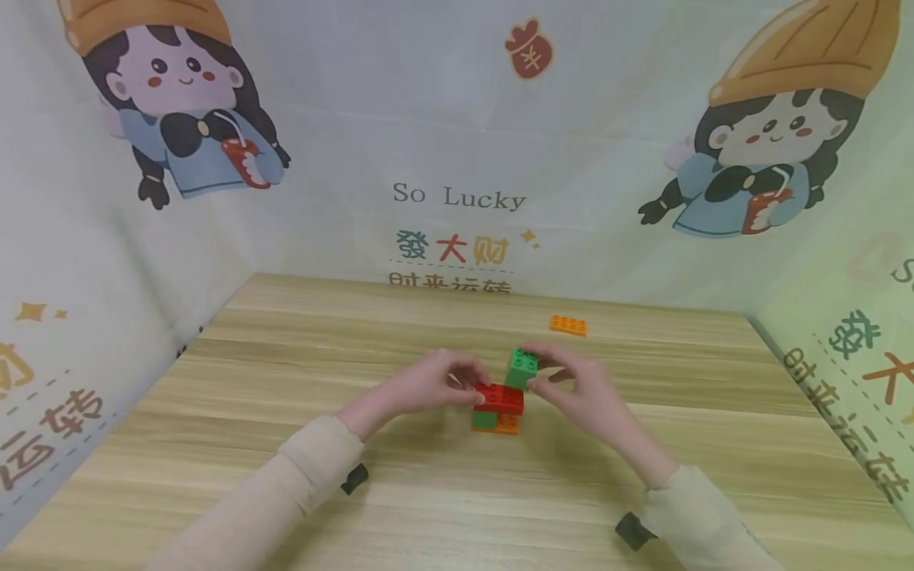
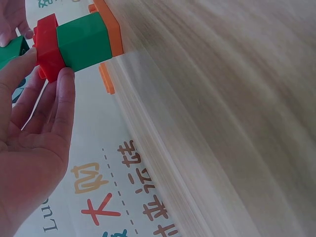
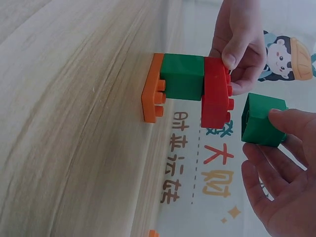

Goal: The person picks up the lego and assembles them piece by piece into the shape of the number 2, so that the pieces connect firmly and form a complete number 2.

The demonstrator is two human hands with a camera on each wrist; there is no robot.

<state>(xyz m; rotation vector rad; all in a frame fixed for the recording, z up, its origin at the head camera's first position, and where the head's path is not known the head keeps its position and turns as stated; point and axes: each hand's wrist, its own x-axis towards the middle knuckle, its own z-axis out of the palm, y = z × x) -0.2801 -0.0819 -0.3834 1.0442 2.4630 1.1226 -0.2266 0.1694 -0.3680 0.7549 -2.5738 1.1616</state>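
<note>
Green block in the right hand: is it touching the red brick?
Apart: the right wrist view shows a plain gap between the held green block and red brick.

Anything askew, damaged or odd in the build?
Nothing looks damaged. One lopsided spot: the red brick sits on a green block at one end only, so its other end overhangs bare studs of the orange plate.

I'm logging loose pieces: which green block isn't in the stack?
The green block in the right hand, held clear of the red brick; the other green block sits between the red brick and the orange plate.
</note>
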